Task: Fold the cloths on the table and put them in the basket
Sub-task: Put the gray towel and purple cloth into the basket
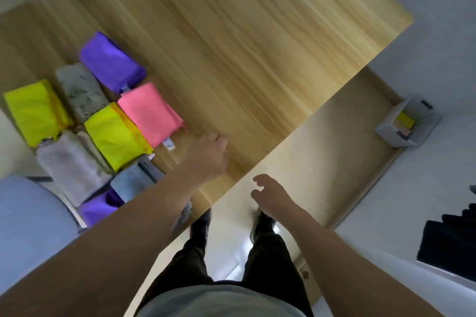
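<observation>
I stand at the near edge of the wooden worktop point(244, 46), looking down past my own legs and shoes. The whole view is smeared with motion blur.

My left hand point(208, 157) is over the worktop just right of the cloths. I see only its back, with the fingers bent down and away from me, so I cannot tell whether that grip is wide or closed, or whether it touches the wood. Nothing shows in it.

My right hand point(270, 194) hangs off the worktop's edge, above the floor, fingers loosely curled and spread; that grip is slack and holds nothing.

The folded cloths lie in a cluster on the left part of the worktop, packed close together. Farthest from me is a purple cloth point(112, 62), and beside it a pale printed cloth point(81, 91). Next come a pink cloth point(150, 113), with a small tag at its near end, a yellow cloth point(117, 135) touching it, and a second yellow cloth point(34, 112) at the far left. Nearer me are a beige cloth point(73, 163), a grey cloth point(134, 180) and another purple cloth point(99, 208), partly hidden by my left forearm.

The basket point(409, 123), white, sits on the floor well apart to the right, past the worktop's corner. Inside it I can make out something yellow and something pinkish.
</observation>
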Demonstrator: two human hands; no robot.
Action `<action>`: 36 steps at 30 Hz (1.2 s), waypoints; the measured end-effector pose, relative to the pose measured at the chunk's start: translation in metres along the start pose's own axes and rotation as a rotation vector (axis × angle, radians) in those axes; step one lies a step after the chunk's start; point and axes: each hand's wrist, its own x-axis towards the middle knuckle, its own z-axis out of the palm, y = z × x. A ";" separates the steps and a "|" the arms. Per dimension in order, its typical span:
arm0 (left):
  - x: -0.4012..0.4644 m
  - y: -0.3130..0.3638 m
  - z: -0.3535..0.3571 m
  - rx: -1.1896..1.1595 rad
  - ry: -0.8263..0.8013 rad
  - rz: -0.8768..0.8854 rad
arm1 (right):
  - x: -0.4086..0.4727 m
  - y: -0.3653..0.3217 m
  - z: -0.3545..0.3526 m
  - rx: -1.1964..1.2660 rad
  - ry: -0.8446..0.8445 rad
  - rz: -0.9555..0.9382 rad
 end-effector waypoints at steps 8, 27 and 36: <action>-0.066 -0.101 -0.016 0.051 0.049 -0.038 | 0.007 -0.077 0.088 -0.059 -0.083 -0.129; -0.139 -0.159 0.010 0.165 -0.060 0.165 | 0.023 -0.102 0.111 -0.251 -0.025 -0.021; -0.158 -0.159 0.016 0.553 -0.441 0.317 | 0.011 -0.071 0.099 -0.115 0.018 0.113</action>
